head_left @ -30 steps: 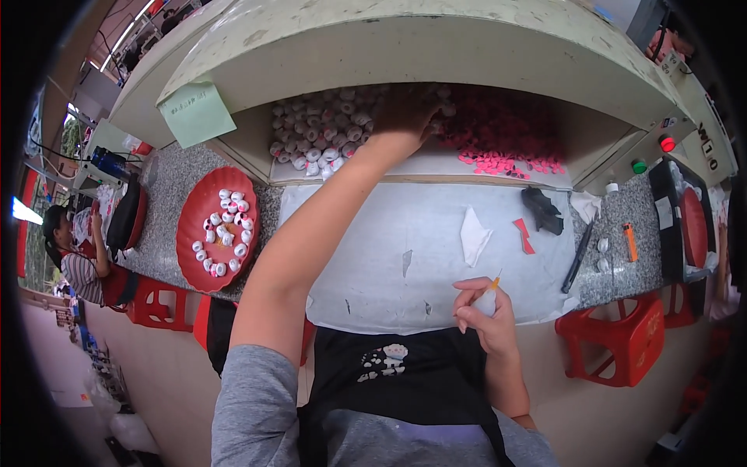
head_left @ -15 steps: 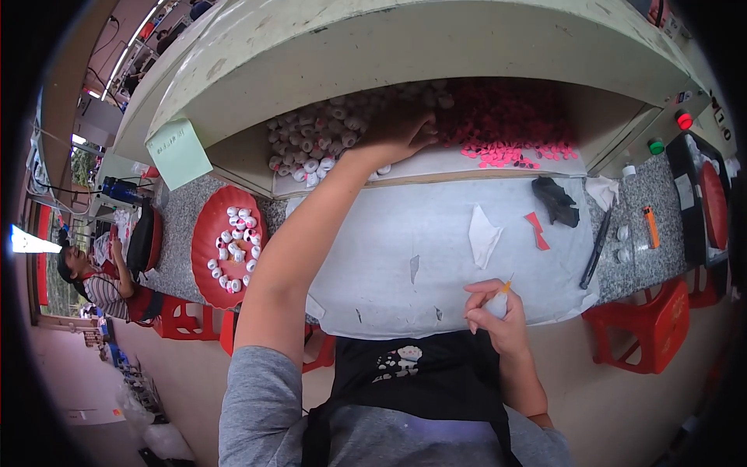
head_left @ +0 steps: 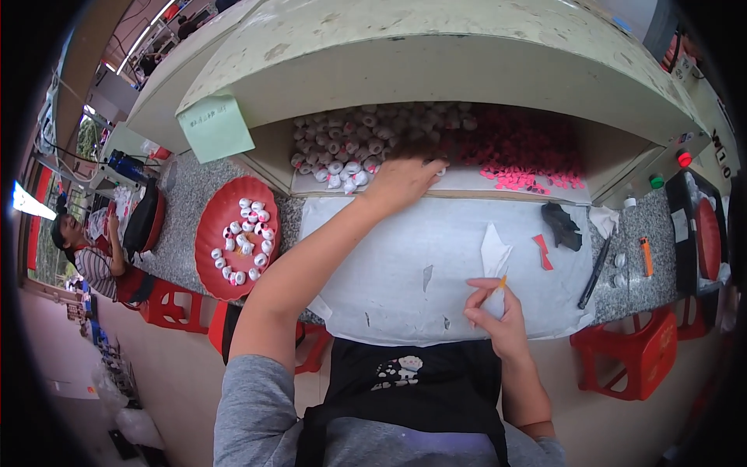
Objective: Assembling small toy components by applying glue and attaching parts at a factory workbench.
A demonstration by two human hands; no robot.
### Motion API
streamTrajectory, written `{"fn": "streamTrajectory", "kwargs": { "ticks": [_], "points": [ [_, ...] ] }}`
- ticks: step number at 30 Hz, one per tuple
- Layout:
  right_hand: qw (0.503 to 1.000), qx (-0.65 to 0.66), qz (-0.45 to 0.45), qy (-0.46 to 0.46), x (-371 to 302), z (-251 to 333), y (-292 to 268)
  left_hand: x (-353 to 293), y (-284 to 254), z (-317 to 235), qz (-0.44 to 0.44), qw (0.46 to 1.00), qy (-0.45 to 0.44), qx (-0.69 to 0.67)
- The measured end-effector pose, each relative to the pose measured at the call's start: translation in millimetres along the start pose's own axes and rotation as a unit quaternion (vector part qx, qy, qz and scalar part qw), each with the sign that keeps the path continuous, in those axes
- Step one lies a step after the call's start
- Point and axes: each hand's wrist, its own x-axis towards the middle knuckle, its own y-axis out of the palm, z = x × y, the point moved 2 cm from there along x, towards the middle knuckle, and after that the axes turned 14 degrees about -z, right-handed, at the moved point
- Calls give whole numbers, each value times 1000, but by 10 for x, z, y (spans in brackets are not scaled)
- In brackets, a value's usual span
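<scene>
My left hand (head_left: 406,185) reaches to the front edge of the box-like bay, its fingers closed, with a small white piece (head_left: 442,172) showing at the tips. Beside it is a heap of small white rounded pieces (head_left: 342,148), some with pink marks. To its right lies a heap of small flat pink pieces (head_left: 533,175). Over the front of the white sheet, my right hand (head_left: 502,315) is wrapped round a small whitish squeeze bottle (head_left: 495,302) with a thin yellow nozzle pointing up.
A red scalloped tray (head_left: 208,226) with several white pieces stands left. On the white sheet (head_left: 373,272) lie a white scrap (head_left: 492,251), a red scrap (head_left: 542,251) and a black cloth (head_left: 562,226). Right are a black pen-like tool (head_left: 595,272), an orange lighter (head_left: 646,257) and a red stool (head_left: 634,354).
My left hand has drawn back from the heap to the bay's front edge, a white piece at its fingertips. My right hand still holds the bottle. The whole view has shifted slightly.
</scene>
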Motion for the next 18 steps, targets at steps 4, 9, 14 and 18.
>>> {"fn": "streamTrajectory", "kwargs": {
  "ticks": [4,9,14,18],
  "points": [
    [991,-96,2,-88,385,162,168,-94,-22,-15,-29,999,-14,33],
    [899,-238,-78,-360,1327,322,606,-381,-378,67,-154,974,-123,112],
    [858,-321,-177,-360,1802,-10,859,-647,-230,186,-161,953,-225,120],
    [842,-333,-186,-381,1751,-6,895,-557,-276,146,-190,953,-224,70]
  ]
}}
